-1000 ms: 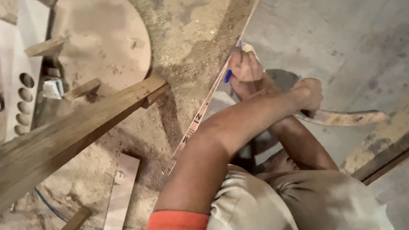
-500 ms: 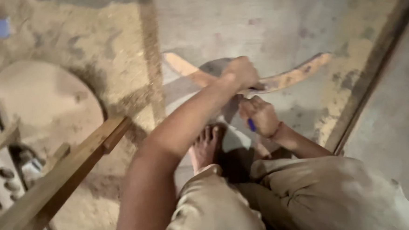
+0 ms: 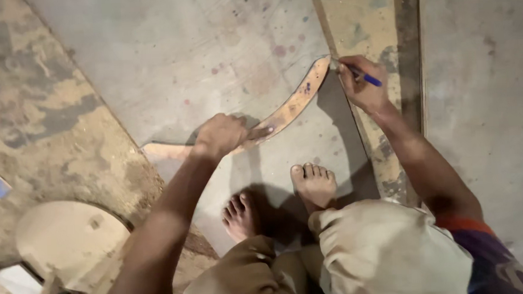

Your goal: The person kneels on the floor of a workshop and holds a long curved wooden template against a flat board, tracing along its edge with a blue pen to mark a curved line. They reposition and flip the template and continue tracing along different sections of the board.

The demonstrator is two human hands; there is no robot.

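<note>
A curved template (image 3: pixel 283 113) lies on the board (image 3: pixel 209 54), a round disc (image 3: pixel 69 234) to its left.

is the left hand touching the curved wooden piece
Touching. The head view shows the left hand pressed flat on the curved wooden piece, fingers overlapping its surface.

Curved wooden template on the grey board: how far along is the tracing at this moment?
Done: the curved template lies flat on the grey board. In hand: the left hand presses on its middle, while the right hand holds a blue pen at its upper tip. Left: no drawn outline can be made out along the edges, so how much remains cannot be told.
</note>
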